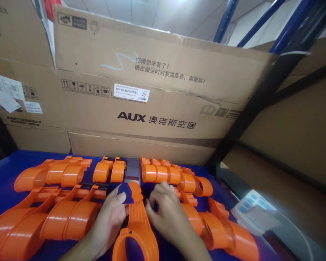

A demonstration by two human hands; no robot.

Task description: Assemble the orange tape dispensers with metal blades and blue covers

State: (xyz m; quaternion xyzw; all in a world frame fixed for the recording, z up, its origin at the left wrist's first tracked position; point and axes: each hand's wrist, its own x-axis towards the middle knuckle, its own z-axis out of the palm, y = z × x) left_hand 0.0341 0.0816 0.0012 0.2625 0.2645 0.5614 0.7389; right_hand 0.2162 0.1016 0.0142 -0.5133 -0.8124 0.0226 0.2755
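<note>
A blue tabletop (5,170) stands before stacked cardboard boxes (157,105) and blue shelf struts (285,32). Orange plastic parts (57,217) lie in rows at 9 and 3 o'clock. At centre, one orange part (137,228) runs from 6 to 12 o'clock, its ring end toward the person. The left hand (111,214) pinches a small blue piece (126,192) at the part's far end. The right hand (165,214) has its fingers curled on that end.

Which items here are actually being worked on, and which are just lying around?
In hand:
- left hand and right hand on the orange plastic ring-ended handle piece
- small dark blue piece at the left fingers

Lying about:
- rows of orange plastic pieces
- AUX cardboard box
- white device with blue buttons
</note>
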